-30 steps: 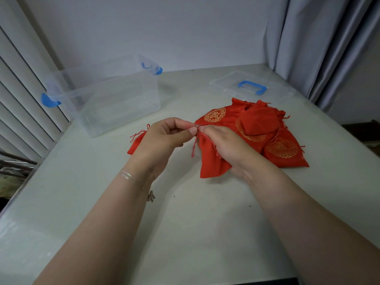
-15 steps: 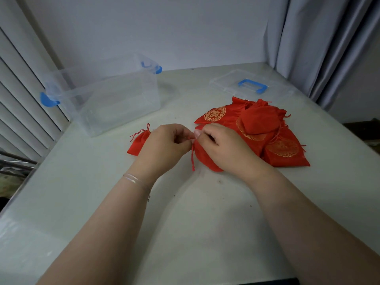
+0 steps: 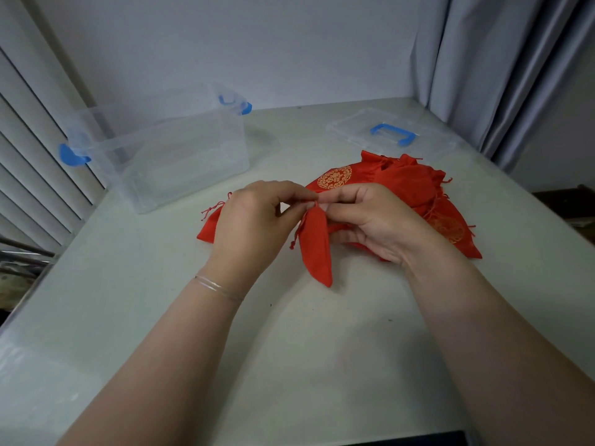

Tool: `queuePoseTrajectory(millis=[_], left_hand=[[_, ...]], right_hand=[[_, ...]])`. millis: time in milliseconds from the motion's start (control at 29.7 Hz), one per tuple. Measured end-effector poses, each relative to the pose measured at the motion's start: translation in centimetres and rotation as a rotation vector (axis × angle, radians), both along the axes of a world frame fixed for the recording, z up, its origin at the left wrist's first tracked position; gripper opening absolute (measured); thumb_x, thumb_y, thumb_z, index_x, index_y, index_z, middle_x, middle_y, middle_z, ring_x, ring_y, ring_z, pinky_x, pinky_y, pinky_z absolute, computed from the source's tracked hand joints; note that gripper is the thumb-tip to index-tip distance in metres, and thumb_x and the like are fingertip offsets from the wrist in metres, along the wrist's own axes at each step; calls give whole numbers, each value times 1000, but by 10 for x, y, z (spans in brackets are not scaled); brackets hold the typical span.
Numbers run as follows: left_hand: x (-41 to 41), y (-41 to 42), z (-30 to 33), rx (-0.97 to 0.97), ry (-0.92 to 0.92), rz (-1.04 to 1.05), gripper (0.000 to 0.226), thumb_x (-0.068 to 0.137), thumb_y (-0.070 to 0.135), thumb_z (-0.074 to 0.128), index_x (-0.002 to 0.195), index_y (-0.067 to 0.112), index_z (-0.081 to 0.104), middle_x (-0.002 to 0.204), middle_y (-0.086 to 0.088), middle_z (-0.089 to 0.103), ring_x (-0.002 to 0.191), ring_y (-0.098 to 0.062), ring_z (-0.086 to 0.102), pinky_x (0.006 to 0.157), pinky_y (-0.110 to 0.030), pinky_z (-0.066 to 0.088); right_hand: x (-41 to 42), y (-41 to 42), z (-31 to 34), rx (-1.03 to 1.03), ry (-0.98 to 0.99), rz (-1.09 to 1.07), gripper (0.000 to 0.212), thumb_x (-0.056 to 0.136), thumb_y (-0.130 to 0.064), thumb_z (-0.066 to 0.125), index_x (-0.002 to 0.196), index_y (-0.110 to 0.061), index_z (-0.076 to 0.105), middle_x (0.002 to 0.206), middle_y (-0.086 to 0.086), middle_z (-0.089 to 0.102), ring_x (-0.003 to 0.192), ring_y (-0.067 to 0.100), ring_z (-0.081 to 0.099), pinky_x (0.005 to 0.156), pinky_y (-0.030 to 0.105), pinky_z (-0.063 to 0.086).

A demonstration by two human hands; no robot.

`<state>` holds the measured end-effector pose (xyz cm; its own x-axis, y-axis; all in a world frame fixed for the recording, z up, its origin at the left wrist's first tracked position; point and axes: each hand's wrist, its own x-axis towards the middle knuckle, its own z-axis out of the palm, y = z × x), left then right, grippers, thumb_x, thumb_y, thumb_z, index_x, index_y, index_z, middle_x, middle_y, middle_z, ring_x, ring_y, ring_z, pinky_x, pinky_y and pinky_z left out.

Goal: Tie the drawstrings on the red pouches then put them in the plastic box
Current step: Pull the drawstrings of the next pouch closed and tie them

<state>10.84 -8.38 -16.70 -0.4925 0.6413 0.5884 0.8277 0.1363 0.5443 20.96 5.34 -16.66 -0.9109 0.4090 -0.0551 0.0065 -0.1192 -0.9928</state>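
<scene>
Pinching the red pouch (image 3: 317, 249) neck between left hand (image 3: 257, 223) and right hand (image 3: 370, 220) fingers; pouch hangs lengthwise toward the wearer; plastic box (image 3: 167, 156) lies far-left, nearer the left hand.

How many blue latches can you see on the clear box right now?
2. One blue plastic latch sits on the left end of the clear plastic box; the other blue latch is on its far right end. Others may be hidden.
</scene>
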Motion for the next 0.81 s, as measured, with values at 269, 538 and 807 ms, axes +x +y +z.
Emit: queuePoseTrajectory(millis=[269, 538, 807], left_hand=[[-3, 2, -3, 34, 90, 33, 10, 79, 26, 69, 85, 23, 76, 81, 9, 69, 69, -12, 56, 62, -34, 49], [1, 4, 0, 55, -285, -5, 8, 85, 12, 68, 82, 19, 70, 82, 24, 68, 80, 6, 63, 71, -8, 45], [5, 6, -6, 6, -352, -101, 9, 96, 17, 54, 87, 18, 51, 97, 18, 71, 89, -10, 67, 83, -40, 54]], right_hand=[[1, -4, 2, 137, -18, 32, 12, 90, 0, 56, 87, -8, 64, 71, 1, 69, 58, 8, 66, 49, 20, 53], [-1, -10, 2, 461, -109, -79, 8, 93, -12, 48, 88, -11, 54, 69, -1, 60, 60, 10, 65, 59, 39, 60], [-2, -8, -5, 799, -61, -135, 3, 93, -16, 46, 95, -16, 46, 64, -3, 61, 57, 13, 66, 57, 39, 57]])
